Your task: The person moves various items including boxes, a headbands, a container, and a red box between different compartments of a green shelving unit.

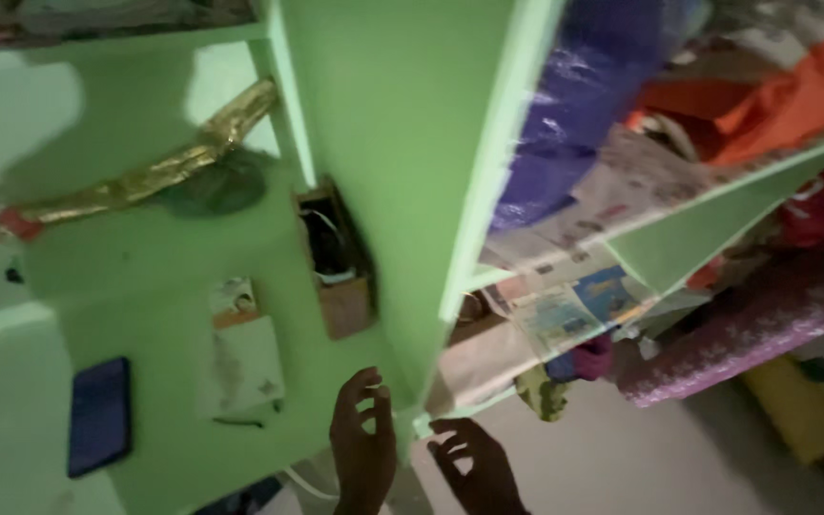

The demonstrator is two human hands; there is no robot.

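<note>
The room has light green walls and green shelves, and the whole picture is tilted and a bit blurry. On the left a green wall [135, 257] has a shiny gold strip [145, 176] hanging across it, a small brown box [340, 262] with wires inside, a pale paper [240, 367] and a dark blue flat thing [99, 416] stuck low down. In the middle a tall green board [412, 162] stands up like the side of a cupboard. To the right are green shelves [708, 224] lined with newspaper [574, 305], holding a purple bag [584, 105], orange cloth [784, 95] and a pink patterned roll [765, 324]. Near the bottom, the left hand [362, 448] is up with fingers spread, at the bottom of the board; whether it touches is hard to tell. The right hand [474, 467] is just beside it, fingers loosely open, reaching toward the board's bottom corner. Neither hand is holding anything.
</note>
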